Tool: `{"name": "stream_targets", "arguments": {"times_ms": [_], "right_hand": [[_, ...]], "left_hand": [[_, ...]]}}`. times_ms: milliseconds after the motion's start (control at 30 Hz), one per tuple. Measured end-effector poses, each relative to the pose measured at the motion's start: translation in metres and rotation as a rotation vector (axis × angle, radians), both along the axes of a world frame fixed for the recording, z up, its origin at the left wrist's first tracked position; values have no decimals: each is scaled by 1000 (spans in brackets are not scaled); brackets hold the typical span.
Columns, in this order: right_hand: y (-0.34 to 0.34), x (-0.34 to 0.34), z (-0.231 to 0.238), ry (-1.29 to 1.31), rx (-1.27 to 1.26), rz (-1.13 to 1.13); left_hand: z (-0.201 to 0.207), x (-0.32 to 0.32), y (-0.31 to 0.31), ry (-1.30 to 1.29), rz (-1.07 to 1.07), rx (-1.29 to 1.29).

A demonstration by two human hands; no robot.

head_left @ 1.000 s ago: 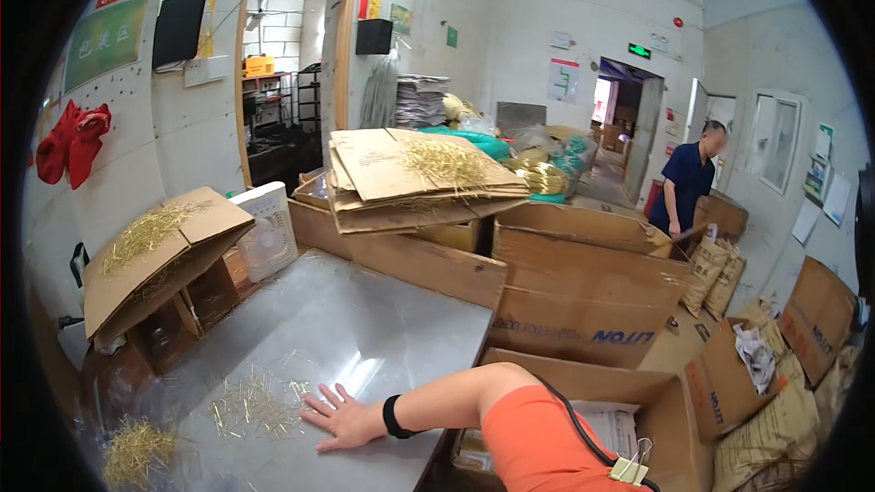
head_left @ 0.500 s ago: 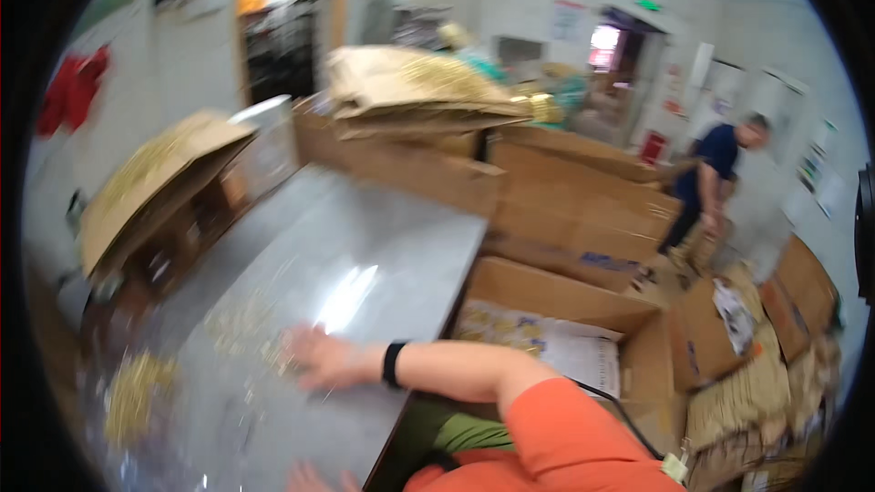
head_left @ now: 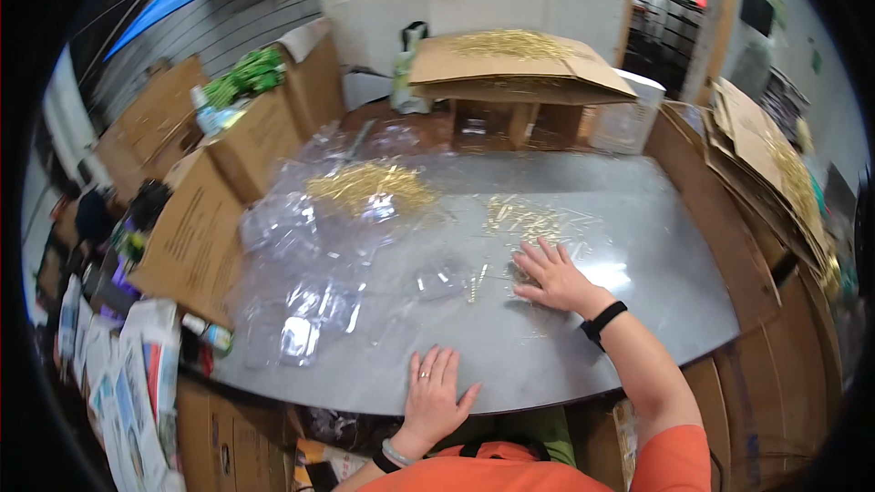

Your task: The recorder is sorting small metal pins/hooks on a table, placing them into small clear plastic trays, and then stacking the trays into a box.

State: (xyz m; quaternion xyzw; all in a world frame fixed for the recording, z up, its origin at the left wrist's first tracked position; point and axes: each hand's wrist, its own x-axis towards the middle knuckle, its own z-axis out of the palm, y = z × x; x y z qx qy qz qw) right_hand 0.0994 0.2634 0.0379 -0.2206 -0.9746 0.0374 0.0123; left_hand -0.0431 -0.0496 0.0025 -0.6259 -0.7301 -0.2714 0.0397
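Observation:
My right hand (head_left: pixel 558 281) has its fingers spread, palm down on the grey tabletop (head_left: pixel 629 210), just nearer than a loose scatter of thin gold pieces (head_left: pixel 529 219). A few more lie beside and under its fingers; their exact kind is too small to make out. Flat near the front edge rests my left hand (head_left: pixel 436 394), fingers stretched, holding nothing. A small clear plastic case (head_left: pixel 440 281) lies between the hands and the heap of clear plastic packaging (head_left: pixel 283 228) at left. A larger pile of gold pieces (head_left: pixel 374 187) sits against that heap.
At the back, a cardboard piece (head_left: pixel 519 77) bearing more gold pieces sits on a box-like stand, next to a white container (head_left: pixel 629 114). Cardboard (head_left: pixel 711 210) walls the right side. Cartons (head_left: pixel 196 228) line the left, with newspapers (head_left: pixel 132 392) at the near left corner.
My view has swung left from the room's right side, where a person stood near cartons, to face the table. My left hand now shows fully; my right hand remains spread over the tabletop.

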Motion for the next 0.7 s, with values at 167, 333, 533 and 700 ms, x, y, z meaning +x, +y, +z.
{"name": "stream_targets", "arguments": {"times_ms": [167, 333, 533, 700], "right_hand": [[-12, 30, -12, -40, -156, 5], [-56, 53, -19, -42, -225, -88], [-104, 96, -5, -71, -166, 9], [-143, 94, -18, 238, 10, -51]], "left_hand": [[10, 10, 9, 85, -23, -59], [9, 7, 11, 210, -26, -151], [14, 7, 8, 199, -83, -217], [13, 18, 20, 199, -177, -250]]}}
